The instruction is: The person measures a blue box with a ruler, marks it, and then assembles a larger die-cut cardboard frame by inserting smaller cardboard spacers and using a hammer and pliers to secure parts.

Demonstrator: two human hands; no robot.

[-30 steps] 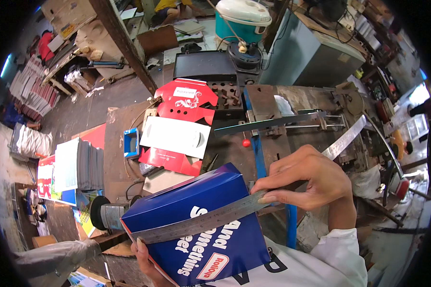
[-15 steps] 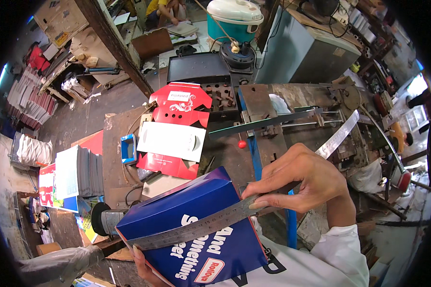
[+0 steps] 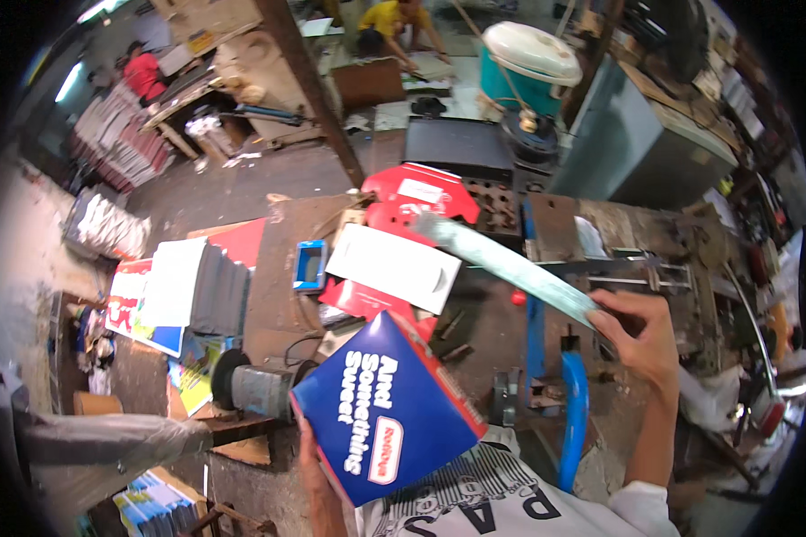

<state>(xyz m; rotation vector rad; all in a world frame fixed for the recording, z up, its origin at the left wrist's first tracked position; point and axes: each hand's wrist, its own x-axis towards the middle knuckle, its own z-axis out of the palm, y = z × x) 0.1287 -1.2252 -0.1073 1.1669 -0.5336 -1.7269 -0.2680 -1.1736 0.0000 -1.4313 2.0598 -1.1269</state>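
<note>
My left hand (image 3: 318, 474) holds a blue cardboard box (image 3: 385, 407) with white lettering from below, close to my chest. My right hand (image 3: 640, 336) grips one end of a long steel ruler (image 3: 510, 264), raised to the right. The ruler slants up and left over the workbench, its far end above the red and white flattened cartons (image 3: 403, 259). The ruler is clear of the blue box.
A rusty metal machine bench (image 3: 600, 242) with a blue lever (image 3: 573, 412) lies ahead. Printed sheets (image 3: 179, 286) are stacked at left beside a small blue tray (image 3: 311, 266). A motor (image 3: 242, 385) sits low left. Two people work on the floor far behind.
My right hand lifted the ruler off the blue box and swung it up and to the right. The box turned so its lettered face shows more upright.
</note>
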